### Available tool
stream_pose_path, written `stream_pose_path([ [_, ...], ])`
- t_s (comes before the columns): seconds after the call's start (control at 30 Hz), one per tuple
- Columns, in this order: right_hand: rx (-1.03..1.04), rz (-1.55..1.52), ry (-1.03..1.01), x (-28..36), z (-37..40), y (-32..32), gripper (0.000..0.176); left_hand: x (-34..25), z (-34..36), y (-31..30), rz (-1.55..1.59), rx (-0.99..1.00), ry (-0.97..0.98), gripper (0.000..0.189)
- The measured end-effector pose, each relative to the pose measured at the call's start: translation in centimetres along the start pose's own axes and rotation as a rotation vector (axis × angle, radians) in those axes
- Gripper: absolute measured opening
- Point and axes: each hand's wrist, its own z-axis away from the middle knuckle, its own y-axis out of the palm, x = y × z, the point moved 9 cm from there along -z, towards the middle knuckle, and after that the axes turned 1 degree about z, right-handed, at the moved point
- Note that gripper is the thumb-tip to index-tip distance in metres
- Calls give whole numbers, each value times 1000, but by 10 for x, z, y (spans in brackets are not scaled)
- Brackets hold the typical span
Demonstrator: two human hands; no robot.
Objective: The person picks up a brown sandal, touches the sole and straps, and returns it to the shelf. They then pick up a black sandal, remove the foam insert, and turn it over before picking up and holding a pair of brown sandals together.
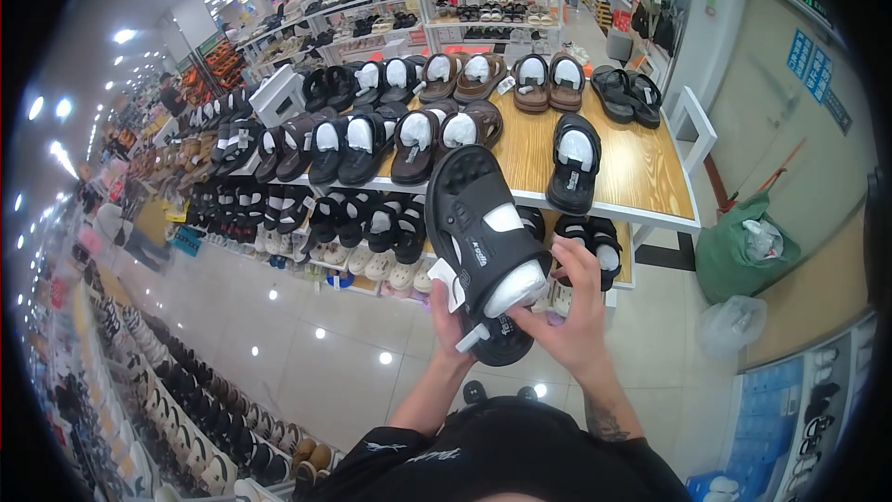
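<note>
A black sandal [471, 214] with white stuffing [518, 288] under its straps is held up in front of me, its toe pointing away. My left hand [448, 321] grips its left edge near the heel, where a white tag [448, 283] hangs. On the other side, my right hand [578, 316] is at the strap, thumb against the stuffing and fingers curved by the strap's edge. A similar single black sandal [573, 165] stands on the wooden display table [650, 167] just beyond.
Rows of brown and black sandals [460, 125] fill the table's left part, with more shoes on shelves [372, 223] below. A green bag [748, 251] and a clear plastic bag [732, 327] sit by the door at right. Shoe racks [204, 418] run along the lower left.
</note>
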Motion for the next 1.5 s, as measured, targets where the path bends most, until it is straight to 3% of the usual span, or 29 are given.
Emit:
stream_pose_path([
  [0.13, -12, 13, 40, -1, -4, 8, 84, 5, 8, -2, 40, 106, -60, 81],
  [0.2, -5, -12, 32, 3, -5, 10, 85, 5, 12, -24, -125, -103, -39, 83],
  [0.3, -3, -25, -24, 6, -4, 12, 85, 9, 16, -24, -16, -47, -88, 86],
  [0.47, 106, -46, 78, -4, -3, 37, 81, 9, 25, -35, -172, -222, -135, 97],
  [0.5, 115, -38, 80, -4, -3, 40, 82, 10, 24, -40, -141, -206, -146, 99],
  [0.57, 169, -112, 194, -14, 2, 47, 85, 14, 21, -35, 268, 101, -167, 84],
  [0.63, 218, -342, 262, -29, 14, 65, 88, 19, 24, -55, 180, 26, -195, 85],
  [0.67, 241, -309, 291, -34, 20, 69, 90, 21, 25, -68, 93, -58, -210, 87],
  [0.7, 236, -306, 291, -34, 21, 73, 90, 14, 25, -60, -207, -160, -216, 97],
  [0.97, 45, -222, 310, -43, 13, 70, 78, 23, 10, -65, -5, -56, -465, 94],
  [1.03, 2, -365, 408, -60, 18, 76, 75, 26, 8, -58, 80, 71, -505, 96],
  [1.13, -29, -394, 384, -67, 15, 78, 71, 12, 9, -43, 86, 190, -452, 98],
  [1.3, -134, -395, 355, -82, -4, 85, 67, -12, -1, -32, -59, 268, -98, 106],
  [1.33, -126, -389, 347, -84, -10, 88, 68, -13, -4, -37, -203, 242, -48, 101],
  [1.43, 39, -383, 236, -81, -26, 89, 88, -12, -16, -33, -301, 198, -85, 94],
  [1.47, 106, -625, 271, -98, -19, 100, 100, -8, -20, -45, -214, 115, -100, 93],
  [1.5, 8, -706, 222, -93, -25, 87, 81, -8, -26, -41, -153, 89, -148, 87],
])
